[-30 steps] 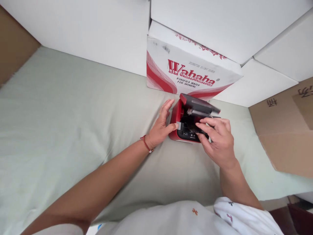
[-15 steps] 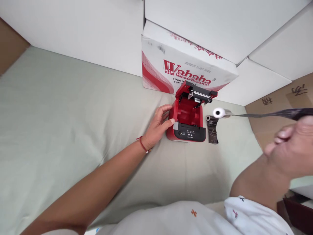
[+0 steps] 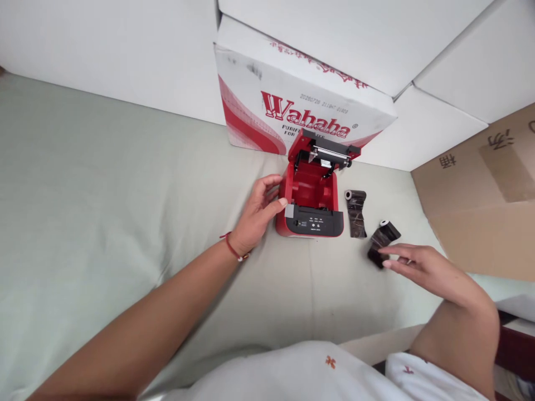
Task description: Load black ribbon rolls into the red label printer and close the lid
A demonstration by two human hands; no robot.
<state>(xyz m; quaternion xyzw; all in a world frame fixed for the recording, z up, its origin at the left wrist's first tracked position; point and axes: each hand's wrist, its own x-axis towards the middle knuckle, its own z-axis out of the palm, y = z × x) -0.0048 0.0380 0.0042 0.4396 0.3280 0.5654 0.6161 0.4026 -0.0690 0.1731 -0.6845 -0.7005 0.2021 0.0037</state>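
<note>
- Left hand [image 3: 259,217] unclenched, fingers spread along the red-and-black, box-shaped plastic printer [image 3: 317,221], thumb at its front corner; too hard a push could skid it over the pale green, wrinkled cloth [image 3: 125,223].
- Right hand [image 3: 422,264], fingertips right at the glossy black film roll with a white core [image 3: 378,238]; pinching or released, can't tell! A snagging finger could crease it.
- Nearby, the smaller-looking dark film roll [image 3: 356,217] lies beside the printer: one careless sweep could tangle both.
- Up goes the risk: a jolt might drop the raised red-and-black lid [image 3: 334,149].

Soft, even light — faint shadows, slight blur on nearer ribbon [image 3: 381,239].
</note>
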